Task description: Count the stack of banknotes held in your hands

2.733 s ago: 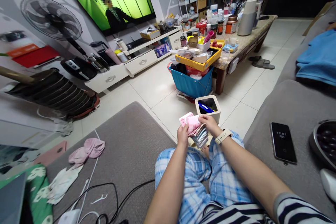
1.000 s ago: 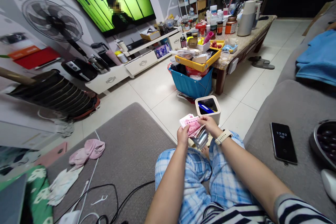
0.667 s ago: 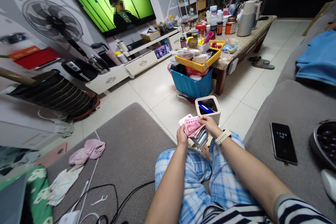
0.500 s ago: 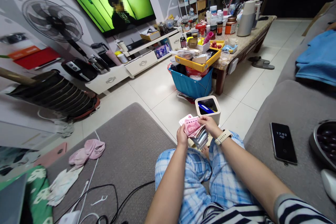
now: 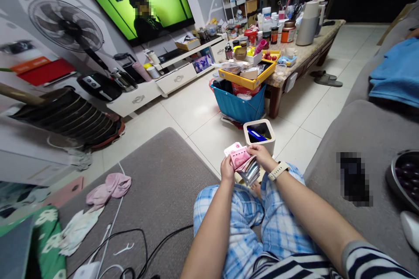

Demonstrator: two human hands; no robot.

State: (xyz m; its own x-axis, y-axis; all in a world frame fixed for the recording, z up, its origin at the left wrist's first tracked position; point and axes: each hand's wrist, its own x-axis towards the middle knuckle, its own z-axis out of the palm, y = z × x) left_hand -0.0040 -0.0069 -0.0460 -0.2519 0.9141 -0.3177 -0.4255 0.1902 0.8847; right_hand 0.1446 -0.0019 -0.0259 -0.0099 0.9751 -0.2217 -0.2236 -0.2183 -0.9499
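A folded wad of banknotes (image 5: 240, 158), pink on top with greyish edges fanned below, is held between my two hands above my knees. My left hand (image 5: 227, 168) grips its left side, thumb on the pink face. The fingers of my right hand (image 5: 260, 155) pinch the upper right of the wad; a pale watch (image 5: 278, 170) is on that wrist. One pink-and-white note (image 5: 233, 148) sticks out at the upper left. Just beyond my hands stands a cream bin (image 5: 273, 144) with a blue item (image 5: 256, 134) inside.
A blue basket (image 5: 240, 107) with a yellow tray (image 5: 247, 79) on top stands by the crowded coffee table (image 5: 324, 37). Cables (image 5: 144, 244) and a pink cloth (image 5: 109, 188) lie on the left seat. To the right are a blurred-out phone (image 5: 355, 178) and a bowl of dark fruit (image 5: 407, 176).
The hands and the wad have hardly moved; the top pink note tilts slightly. On the television the figure has shifted left.
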